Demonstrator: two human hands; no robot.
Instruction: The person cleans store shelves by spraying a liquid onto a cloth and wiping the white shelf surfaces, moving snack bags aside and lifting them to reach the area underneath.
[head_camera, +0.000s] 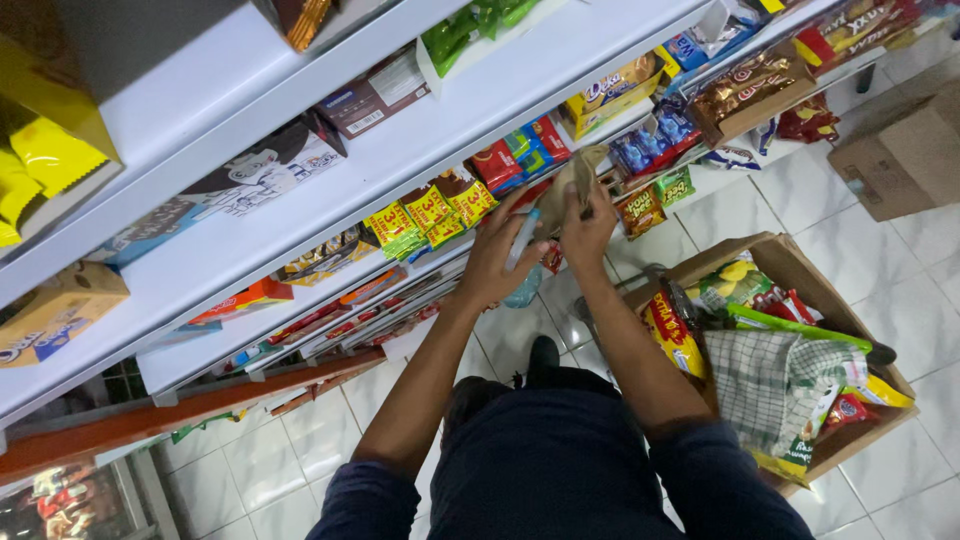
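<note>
Hands (545, 240) (both) around brown packet (568, 185)

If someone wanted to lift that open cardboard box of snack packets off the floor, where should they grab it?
Probably by the two long side walls of the cardboard box, low down, one hand from each side. Its top is open, with flaps spread and snack packets and a checked cloth piled above the rim, so coming from above gives no firm hold, and the loose flaps look likely to bend.
</note>
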